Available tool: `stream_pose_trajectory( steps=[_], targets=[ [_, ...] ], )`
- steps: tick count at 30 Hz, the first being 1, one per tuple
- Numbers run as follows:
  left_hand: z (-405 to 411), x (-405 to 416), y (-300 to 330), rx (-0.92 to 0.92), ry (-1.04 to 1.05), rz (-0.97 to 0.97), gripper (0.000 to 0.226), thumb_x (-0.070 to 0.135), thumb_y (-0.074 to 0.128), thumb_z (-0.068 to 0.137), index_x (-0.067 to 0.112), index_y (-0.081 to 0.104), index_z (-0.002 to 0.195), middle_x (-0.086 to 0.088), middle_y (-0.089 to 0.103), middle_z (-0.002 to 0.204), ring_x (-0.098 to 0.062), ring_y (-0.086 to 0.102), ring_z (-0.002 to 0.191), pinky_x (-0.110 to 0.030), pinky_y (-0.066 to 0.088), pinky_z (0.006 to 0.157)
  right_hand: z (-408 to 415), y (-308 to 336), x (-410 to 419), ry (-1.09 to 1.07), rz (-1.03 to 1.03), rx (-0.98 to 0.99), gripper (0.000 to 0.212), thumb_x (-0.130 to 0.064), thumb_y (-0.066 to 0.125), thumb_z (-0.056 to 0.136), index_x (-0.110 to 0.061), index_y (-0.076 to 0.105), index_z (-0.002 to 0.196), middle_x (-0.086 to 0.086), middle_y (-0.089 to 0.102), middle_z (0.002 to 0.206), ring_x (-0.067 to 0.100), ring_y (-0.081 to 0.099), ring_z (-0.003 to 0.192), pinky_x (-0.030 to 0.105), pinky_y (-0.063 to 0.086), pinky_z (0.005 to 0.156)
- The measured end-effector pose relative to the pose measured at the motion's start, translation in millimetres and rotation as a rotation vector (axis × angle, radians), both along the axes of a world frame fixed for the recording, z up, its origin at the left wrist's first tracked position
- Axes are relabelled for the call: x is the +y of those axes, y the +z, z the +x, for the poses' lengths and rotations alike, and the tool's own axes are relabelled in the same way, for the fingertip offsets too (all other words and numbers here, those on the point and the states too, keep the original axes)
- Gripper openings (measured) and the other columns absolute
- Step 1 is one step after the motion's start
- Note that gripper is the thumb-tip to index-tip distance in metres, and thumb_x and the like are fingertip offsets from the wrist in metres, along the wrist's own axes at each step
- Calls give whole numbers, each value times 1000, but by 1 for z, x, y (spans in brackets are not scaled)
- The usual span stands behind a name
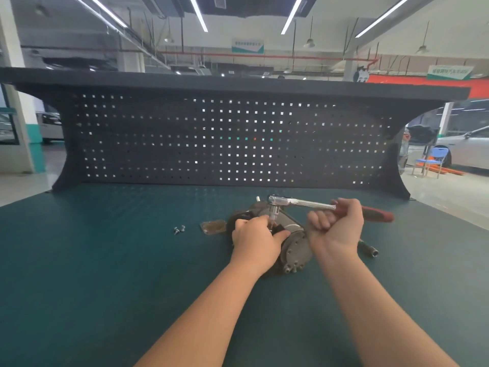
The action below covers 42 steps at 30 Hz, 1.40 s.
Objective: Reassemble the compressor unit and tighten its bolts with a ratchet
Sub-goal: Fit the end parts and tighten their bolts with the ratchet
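The grey metal compressor unit [293,242] lies on its side on the green bench, its round end plate with small bolts facing me. A ratchet [304,203] with a chrome shaft and red handle stands over it, its socket pointing down onto the top of the unit. My right hand [337,225] grips the red handle near the shaft. My left hand [255,241] rests on the compressor body, and its fingers curl round the black part just under the socket. The bolt under the socket is hidden.
Two loose bolts [179,229] lie left of the unit, beside a small clear bag [213,227]. A chrome socket extension [369,249] lies right of my right wrist. A black pegboard [227,141] stands along the bench's far edge.
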State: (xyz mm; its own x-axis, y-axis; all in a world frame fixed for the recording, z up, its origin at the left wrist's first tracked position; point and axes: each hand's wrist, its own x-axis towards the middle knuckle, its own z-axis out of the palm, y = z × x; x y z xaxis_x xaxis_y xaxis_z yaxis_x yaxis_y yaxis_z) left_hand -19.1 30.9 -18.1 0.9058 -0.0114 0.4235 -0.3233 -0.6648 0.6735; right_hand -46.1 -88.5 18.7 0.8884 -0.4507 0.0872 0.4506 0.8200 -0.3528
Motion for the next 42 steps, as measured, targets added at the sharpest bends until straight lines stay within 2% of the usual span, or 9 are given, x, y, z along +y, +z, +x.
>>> stream_pose_trajectory(
  steps=[3,6,8,11,13,21,27,35,42],
  targets=[
    [-1,1,-1,-81,-61,2,29,54,63,86,32,66,105,17,57,85,-17,41,110,-30,36,92,15,-9,-17,73,85,25,43,-13,42,85,-17,38,42,-7,17,40,9,17,31,18,16,35],
    [-3,16,9,17,-299,-288,16,42,62,90,36,68,103,23,71,86,7,58,98,-12,41,85,21,-18,-20,85,69,79,41,-12,46,86,-17,37,46,-7,17,41,8,18,30,17,18,33],
    [-3,27,17,96,-379,-399,22,26,55,95,34,75,102,29,71,94,16,61,95,-4,42,81,21,-19,-18,84,37,99,35,-11,46,86,-16,37,53,-7,18,43,8,18,31,17,19,32],
    [-1,32,19,167,-379,-493,37,16,41,93,27,75,103,9,76,102,-6,64,111,-27,41,103,19,-17,-16,77,109,106,30,-11,46,88,-16,34,60,-6,20,45,8,20,32,17,21,33],
    [0,31,16,185,-362,-539,39,13,37,90,22,72,103,2,77,95,-11,65,110,-36,38,107,17,-16,-18,75,210,89,30,-10,45,89,-16,33,62,-6,23,47,8,23,33,16,23,35],
    [1,28,13,196,-308,-568,39,12,46,91,27,79,81,6,77,91,-13,70,101,-31,49,91,13,-19,-10,104,367,139,28,-6,44,91,-15,34,66,-4,28,49,8,29,31,13,27,38],
    [-2,26,17,201,-317,-553,29,34,50,74,34,79,81,6,77,91,-15,68,102,-39,46,102,11,-19,-8,88,374,149,27,-6,46,89,-14,36,66,-4,30,49,8,30,33,17,27,36],
    [-5,26,16,201,-285,-519,30,27,52,93,34,78,80,9,77,89,-11,67,102,-39,44,104,11,-17,-11,85,375,147,27,-7,45,90,-14,35,65,-4,27,49,9,29,32,14,27,37],
    [-8,23,16,163,-302,-480,35,29,50,98,40,76,78,12,76,84,-4,67,92,-27,46,86,4,-14,-7,7,228,136,27,-8,47,89,-15,33,67,-4,30,49,10,29,36,19,26,38]
  ],
)
